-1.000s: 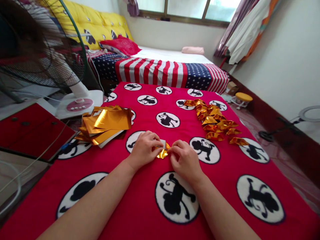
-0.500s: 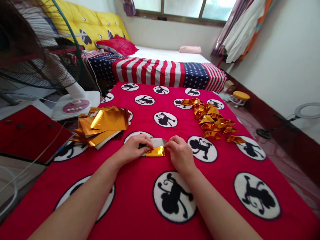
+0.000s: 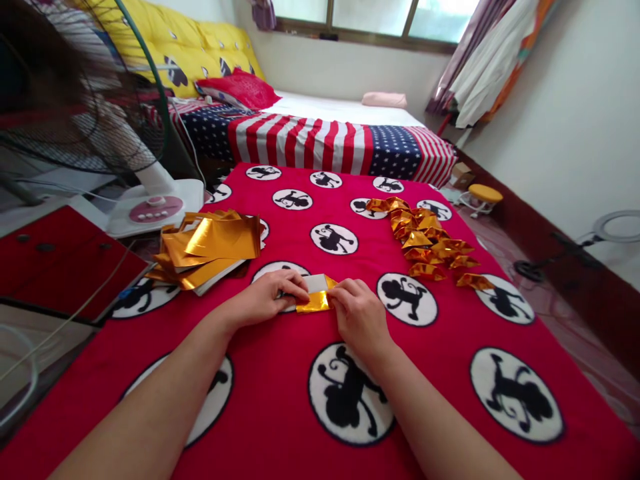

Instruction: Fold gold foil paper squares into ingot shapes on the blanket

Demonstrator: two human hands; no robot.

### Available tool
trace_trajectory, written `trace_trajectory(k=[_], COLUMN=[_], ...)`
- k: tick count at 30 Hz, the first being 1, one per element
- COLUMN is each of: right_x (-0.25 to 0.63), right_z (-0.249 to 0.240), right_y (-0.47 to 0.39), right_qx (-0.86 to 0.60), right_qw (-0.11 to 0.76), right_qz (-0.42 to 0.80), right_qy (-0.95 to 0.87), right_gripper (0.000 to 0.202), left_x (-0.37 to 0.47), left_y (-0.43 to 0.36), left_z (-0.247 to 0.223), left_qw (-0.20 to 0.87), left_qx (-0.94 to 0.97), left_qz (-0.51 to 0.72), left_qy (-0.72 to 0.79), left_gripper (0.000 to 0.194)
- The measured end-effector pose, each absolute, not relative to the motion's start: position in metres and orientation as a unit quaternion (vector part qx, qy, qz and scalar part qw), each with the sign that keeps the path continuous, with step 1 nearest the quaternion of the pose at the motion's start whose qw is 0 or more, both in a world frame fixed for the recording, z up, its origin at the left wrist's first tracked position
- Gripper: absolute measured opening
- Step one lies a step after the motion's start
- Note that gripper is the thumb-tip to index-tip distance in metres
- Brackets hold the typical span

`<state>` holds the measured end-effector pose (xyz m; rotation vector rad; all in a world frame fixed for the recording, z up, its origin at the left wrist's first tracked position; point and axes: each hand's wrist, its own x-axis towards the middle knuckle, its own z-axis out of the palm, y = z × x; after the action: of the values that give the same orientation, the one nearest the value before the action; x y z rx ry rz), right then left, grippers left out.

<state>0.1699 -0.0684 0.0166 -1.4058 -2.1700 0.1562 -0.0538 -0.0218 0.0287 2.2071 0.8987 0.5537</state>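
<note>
A partly folded sheet of gold foil paper (image 3: 313, 302) lies on the red cloth between my hands, gold along its near strip and pale grey-white behind. My left hand (image 3: 280, 293) pinches its left end, fingers closed. At the right end, my right hand (image 3: 359, 313) holds the paper between thumb and fingertips, where a small gold corner is turned over. Both hands partly cover the sheet's ends. To the left rests a loose stack of gold foil sheets (image 3: 220, 240). Several folded gold paper ingots (image 3: 423, 240) sit in a cluster on the right.
Red cloth with black monkey figures in white circles covers the table (image 3: 270, 373). A fan (image 3: 150, 193) stands close at the left beside a red box (image 3: 65, 267). Behind is a bed (image 3: 320, 143); a yellow stool (image 3: 484, 193) is on the floor at right.
A gold corner now shows folded over at the paper's right end, beside my right fingertips. My left hand keeps its hold. The whole view has shifted slightly.
</note>
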Motion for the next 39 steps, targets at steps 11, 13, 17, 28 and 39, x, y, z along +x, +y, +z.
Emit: trace_trajectory(k=[11,13,17,28,39], right_x=[0.178,0.182,0.185,0.180,0.178], right_z=[0.014,0.013,0.012,0.016,0.012], right_y=[-0.066,-0.059,-0.053,-0.054,-0.055], right_qx=[-0.511,-0.506,-0.508,-0.520,-0.485], right_qw=[0.289,0.295,0.294,0.282,0.293], right_qz=[0.089,0.085,0.075,0.060,0.066], right_qy=[-0.805,-0.806,-0.806,-0.804,-0.821], right_gripper=[0.017,0.023,0.026,0.024,0.027], left_x=[-0.050,-0.048,-0.045,-0.044,-0.031], left_y=[-0.030,-0.031,-0.033,-0.035,-0.041], left_z=[0.034,0.033,0.032,0.023,0.024], left_qw=[0.332,0.327,0.322,0.276,0.171], left_qx=[0.843,0.845,0.850,0.857,0.909], left_qz=[0.239,0.243,0.245,0.262,0.256], left_qy=[0.349,0.346,0.337,0.348,0.282], left_gripper=[0.026,0.030,0.034,0.034,0.020])
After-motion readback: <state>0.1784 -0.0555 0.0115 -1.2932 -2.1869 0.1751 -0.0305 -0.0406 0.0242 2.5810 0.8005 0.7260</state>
